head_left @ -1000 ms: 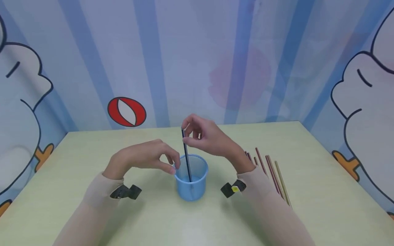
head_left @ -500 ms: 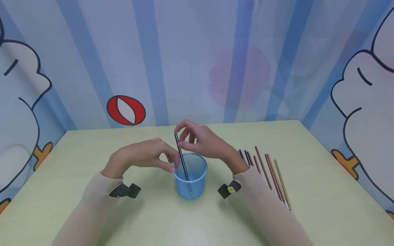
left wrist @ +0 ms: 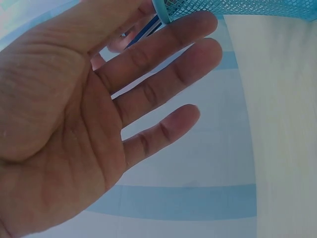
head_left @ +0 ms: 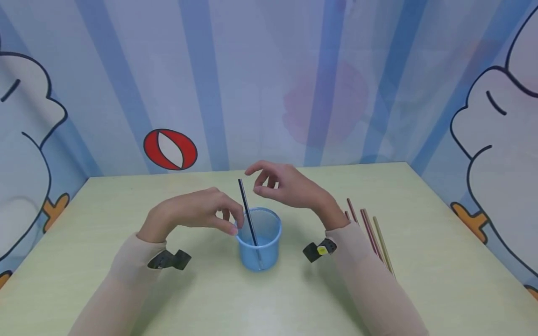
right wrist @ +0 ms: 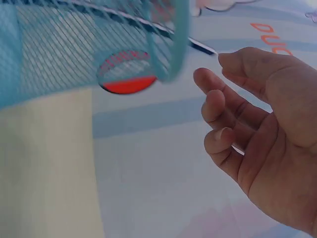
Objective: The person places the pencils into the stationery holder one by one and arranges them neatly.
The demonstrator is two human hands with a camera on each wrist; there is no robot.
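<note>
A light blue mesh pen cup (head_left: 259,256) stands upright on the table. My left hand (head_left: 197,210) pinches its left rim between thumb and index finger; in the left wrist view the other fingers of that hand (left wrist: 163,84) reach out along the cup. A slim dark blue stick, pencil-like (head_left: 247,205), leans in the cup with its top sticking out to the upper left. Just right of its top is my right hand (head_left: 290,184), holding nothing, fingers loosely bent. The right wrist view shows the stick's end (right wrist: 202,47) close to the thumb.
Right of the cup, partly behind the right forearm, lie several slim sticks: dark red ones (head_left: 370,228) and a gold one (head_left: 383,242). The pale table (head_left: 210,289) ends at a blue striped backdrop (head_left: 260,93).
The stick's top tilted left in the cup while the right hand held it. Now the right hand has let go and moved a little right. The left hand stays at the rim.
</note>
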